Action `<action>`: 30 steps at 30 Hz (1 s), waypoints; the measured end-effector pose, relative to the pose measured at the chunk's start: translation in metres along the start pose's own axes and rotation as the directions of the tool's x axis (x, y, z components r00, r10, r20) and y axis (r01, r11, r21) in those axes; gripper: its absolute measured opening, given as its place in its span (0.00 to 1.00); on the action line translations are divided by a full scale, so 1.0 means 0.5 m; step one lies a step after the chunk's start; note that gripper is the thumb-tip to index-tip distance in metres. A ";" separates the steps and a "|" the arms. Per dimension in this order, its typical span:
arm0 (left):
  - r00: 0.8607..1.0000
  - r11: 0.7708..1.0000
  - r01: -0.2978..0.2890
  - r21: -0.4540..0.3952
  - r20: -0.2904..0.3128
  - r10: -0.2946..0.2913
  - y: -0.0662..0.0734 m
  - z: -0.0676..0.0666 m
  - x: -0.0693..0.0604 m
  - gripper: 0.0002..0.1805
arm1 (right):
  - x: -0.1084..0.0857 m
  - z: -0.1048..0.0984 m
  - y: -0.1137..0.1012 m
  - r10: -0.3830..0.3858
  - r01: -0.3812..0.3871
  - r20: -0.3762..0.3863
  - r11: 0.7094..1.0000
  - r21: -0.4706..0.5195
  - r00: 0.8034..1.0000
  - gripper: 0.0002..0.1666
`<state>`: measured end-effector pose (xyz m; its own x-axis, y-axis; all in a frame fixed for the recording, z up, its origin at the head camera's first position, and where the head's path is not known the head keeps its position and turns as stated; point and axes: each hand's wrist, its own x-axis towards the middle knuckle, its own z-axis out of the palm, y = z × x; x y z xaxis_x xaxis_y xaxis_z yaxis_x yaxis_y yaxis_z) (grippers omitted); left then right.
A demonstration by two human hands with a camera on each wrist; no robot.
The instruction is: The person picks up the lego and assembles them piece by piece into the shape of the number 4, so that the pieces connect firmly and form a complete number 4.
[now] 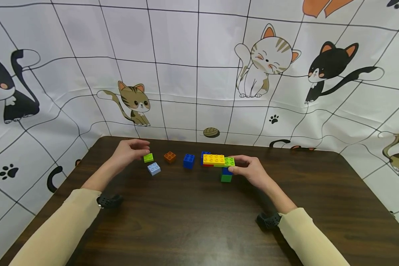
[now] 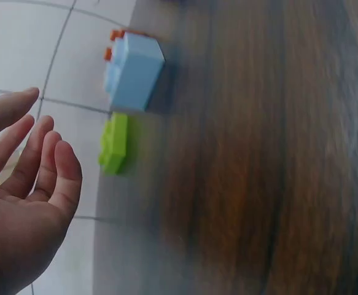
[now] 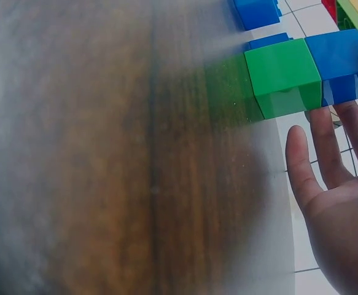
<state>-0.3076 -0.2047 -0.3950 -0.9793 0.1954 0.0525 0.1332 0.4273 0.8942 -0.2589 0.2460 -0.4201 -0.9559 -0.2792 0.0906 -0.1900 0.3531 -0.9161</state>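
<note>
My right hand (image 1: 252, 171) holds the right end of a brick structure between thumb and fingers: a yellow brick (image 1: 214, 159) and a lime brick (image 1: 229, 161) on top, blue and green (image 1: 226, 178) bricks below. In the right wrist view the green brick (image 3: 284, 77) stands beside a blue one (image 3: 337, 58), with the thumb and fingers of the hand (image 3: 344, 209) around the upper part. My left hand (image 1: 129, 151), fingers relaxed, is just beside a small lime brick (image 1: 148, 157); the left wrist view shows a gap between the hand (image 2: 31, 203) and that brick (image 2: 115, 144).
A light blue brick (image 1: 154, 169), an orange brick (image 1: 170, 157) and a blue brick (image 1: 188, 161) stand on the dark wooden table (image 1: 173, 225) between the hands. A white cloth with cat drawings (image 1: 173, 81) hangs behind the table.
</note>
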 end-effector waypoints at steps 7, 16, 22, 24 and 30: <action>0.999 0.995 0.039 0.097 -0.032 -0.036 -0.033 -0.006 0.013 0.28 | 0.000 -0.001 0.000 0.000 0.000 -0.002 1.000 -0.004 1.000 0.27; 0.998 0.978 0.055 0.202 -0.051 -0.046 -0.056 0.008 0.024 0.30 | -0.001 -0.003 -0.003 -0.014 0.014 0.005 1.000 -0.011 1.000 0.26; 0.999 0.969 0.052 0.241 -0.003 -0.053 -0.061 0.017 0.028 0.31 | -0.002 0.000 -0.001 -0.005 0.005 0.009 1.000 -0.001 1.000 0.27; 0.998 0.963 0.063 0.261 -0.002 -0.065 -0.060 0.018 0.029 0.31 | -0.002 0.001 -0.002 -0.003 0.003 0.008 1.000 0.005 1.000 0.26; 0.997 0.942 0.071 0.329 0.002 -0.076 -0.053 0.019 0.035 0.28 | -0.002 -0.001 -0.003 -0.003 0.003 0.002 1.000 0.016 1.000 0.26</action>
<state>-0.3270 -0.2045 -0.4221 -0.9864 0.1638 -0.0160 0.1060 0.7068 0.6994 -0.2578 0.2459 -0.4185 -0.9548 -0.2825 0.0927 -0.1894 0.3377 -0.9220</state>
